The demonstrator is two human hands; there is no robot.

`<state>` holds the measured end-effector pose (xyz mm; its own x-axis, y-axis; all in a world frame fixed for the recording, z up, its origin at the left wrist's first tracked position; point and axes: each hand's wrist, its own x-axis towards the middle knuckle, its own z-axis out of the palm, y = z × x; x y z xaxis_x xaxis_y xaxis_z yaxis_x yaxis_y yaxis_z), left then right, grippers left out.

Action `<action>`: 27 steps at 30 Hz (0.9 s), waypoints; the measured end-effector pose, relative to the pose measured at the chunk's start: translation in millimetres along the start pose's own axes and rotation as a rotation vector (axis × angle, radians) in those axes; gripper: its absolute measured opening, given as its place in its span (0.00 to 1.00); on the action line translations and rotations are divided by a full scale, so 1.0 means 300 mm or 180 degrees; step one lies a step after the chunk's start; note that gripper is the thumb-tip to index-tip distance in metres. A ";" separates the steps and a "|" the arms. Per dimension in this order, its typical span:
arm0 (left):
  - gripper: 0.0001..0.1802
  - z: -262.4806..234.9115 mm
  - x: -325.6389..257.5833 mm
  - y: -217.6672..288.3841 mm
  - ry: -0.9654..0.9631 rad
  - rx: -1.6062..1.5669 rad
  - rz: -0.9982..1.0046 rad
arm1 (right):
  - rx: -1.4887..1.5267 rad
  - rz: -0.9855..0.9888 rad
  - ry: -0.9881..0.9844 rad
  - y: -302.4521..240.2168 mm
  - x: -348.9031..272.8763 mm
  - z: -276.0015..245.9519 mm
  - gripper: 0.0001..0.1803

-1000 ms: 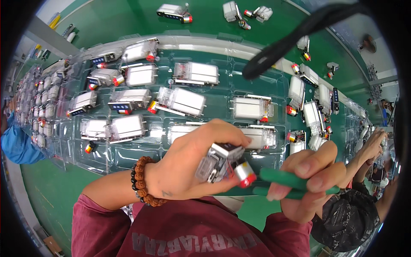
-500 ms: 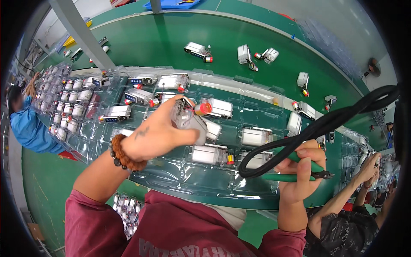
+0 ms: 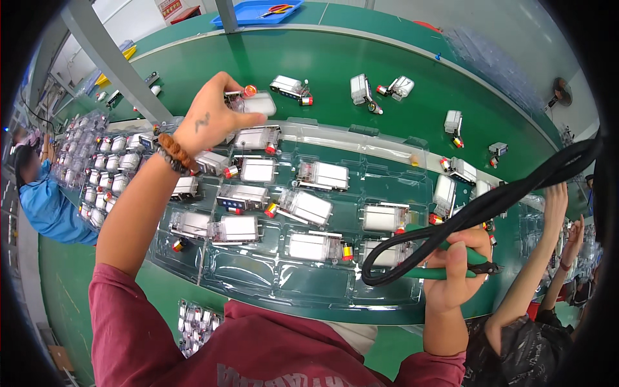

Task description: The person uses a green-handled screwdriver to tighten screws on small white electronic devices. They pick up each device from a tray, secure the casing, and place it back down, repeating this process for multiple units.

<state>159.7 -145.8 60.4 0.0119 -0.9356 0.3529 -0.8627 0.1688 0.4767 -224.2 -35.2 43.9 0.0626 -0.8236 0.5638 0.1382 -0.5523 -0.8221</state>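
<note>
At your far left, a co-worker in a blue top [image 3: 55, 203] stands beside clear trays packed with white units [image 3: 106, 162]. A grey post [image 3: 113, 55] rises just right of them, beyond your left forearm. Next comes your beaded bracelet [image 3: 173, 153] at the left wrist. Low down, beside your left sleeve, more white units are packed close together [image 3: 196, 327].

Your left hand [image 3: 214, 117] reaches out toward the far edge of the tray in front of you, thumb and fingers closed around a white unit [image 3: 261, 104]. A small red-ended cylinder [image 3: 250, 91] shows on that unit's upper side; you cannot tell here whether its underside touches anything.

Nearer to you and running rightward is the clear tray [image 3: 242, 267], its back and middle compartments carrying white units, several of the front ones bare. Beyond it, the green worktop [image 3: 322, 55] holds a few loose units, and at the back a blue tray [image 3: 225, 19] bears a red-and-yellow tool [image 3: 277, 9].

To the right, your right hand [image 3: 449, 290] is curled around green-handled cutters [image 3: 429, 274], their dark tips pointing right. A black looped cord [image 3: 496, 200] crosses in front of it. At the far right are a co-worker's forearm [image 3: 535, 264] and dark patterned top [image 3: 516, 351].
</note>
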 end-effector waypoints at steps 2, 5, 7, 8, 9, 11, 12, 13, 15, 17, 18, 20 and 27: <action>0.33 0.013 0.047 -0.050 -0.0065 -0.0059 -0.0345 | 0.0032 0.0116 0.0012 -0.004 -0.003 0.001 0.09; 0.34 0.029 0.133 -0.106 -0.0154 -0.0341 -0.0803 | -0.0007 0.0122 0.0015 -0.005 -0.003 0.008 0.10; 0.33 0.055 0.191 -0.206 -0.0155 -0.0960 -0.1228 | -0.0046 0.0088 -0.0034 -0.001 0.002 0.014 0.11; 0.34 0.065 0.229 -0.224 -0.0263 -0.0855 -0.1254 | -0.0108 0.0080 -0.0056 -0.004 0.003 0.011 0.11; 0.35 0.080 0.255 -0.240 -0.0207 -0.0344 -0.1331 | -0.0168 0.0072 -0.0079 -0.005 0.004 0.009 0.11; 0.37 0.124 0.300 -0.259 -0.0110 0.0671 -0.1450 | -0.0219 0.0075 -0.0033 -0.002 0.003 0.007 0.11; 0.41 0.138 0.304 -0.308 -0.0036 0.0747 -0.1391 | -0.0204 0.0069 -0.0026 -0.001 0.004 0.011 0.11; 0.41 0.155 0.294 -0.357 0.0051 0.0840 -0.1346 | -0.0188 0.0090 -0.0033 0.000 0.006 0.016 0.11; 0.42 0.192 0.288 -0.382 0.0200 0.0976 -0.1221 | -0.0216 0.0132 -0.0023 -0.002 0.008 0.018 0.11; 0.43 0.194 0.313 -0.373 -0.0477 0.1204 -0.1388 | -0.0219 0.0129 -0.0015 0.001 0.005 0.015 0.11; 0.43 0.180 0.322 -0.347 -0.0815 0.1320 -0.1468 | -0.0217 0.0127 -0.0014 0.000 0.003 0.012 0.11; 0.45 0.154 0.335 -0.284 -0.1280 0.1428 -0.1589 | -0.0222 0.0138 -0.0044 -0.001 -0.001 0.003 0.10; 0.36 0.216 0.365 -0.053 0.0017 0.1440 0.0194 | 0.0006 0.0189 -0.0015 -0.025 -0.003 0.016 0.08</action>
<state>142.0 -271.2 39.2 -0.0440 -0.9263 0.3741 -0.9960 0.0699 0.0558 -220.6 -29.6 50.0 0.0754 -0.8543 0.5143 0.1359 -0.5021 -0.8541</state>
